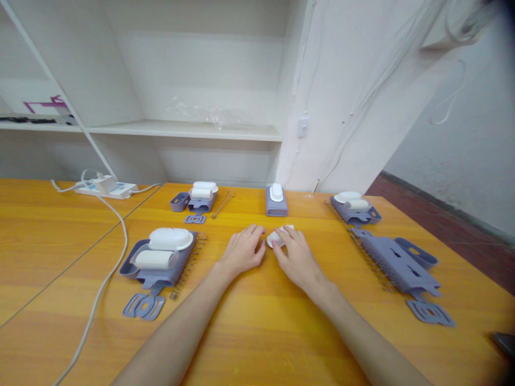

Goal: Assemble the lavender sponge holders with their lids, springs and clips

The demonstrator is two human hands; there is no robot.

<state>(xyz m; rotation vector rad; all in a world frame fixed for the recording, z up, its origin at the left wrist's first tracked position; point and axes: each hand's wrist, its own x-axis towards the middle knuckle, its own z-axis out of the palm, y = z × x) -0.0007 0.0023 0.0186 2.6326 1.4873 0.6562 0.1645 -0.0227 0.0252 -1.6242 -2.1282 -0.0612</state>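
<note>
The right hand [298, 258] spreads fingers on a white piece [272, 237], the left hand [242, 249] bends its fingers, and purple bits [396, 260] seem unjoined.

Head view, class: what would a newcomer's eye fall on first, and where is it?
First come the two bare hands at the middle of the wooden table: the right hand has its fingers over a small white piece, with the left hand close beside it. Next, greyish-purple parts stand out on both sides, such as the slotted panel at right. A white cable curves down the table's left side.
</note>
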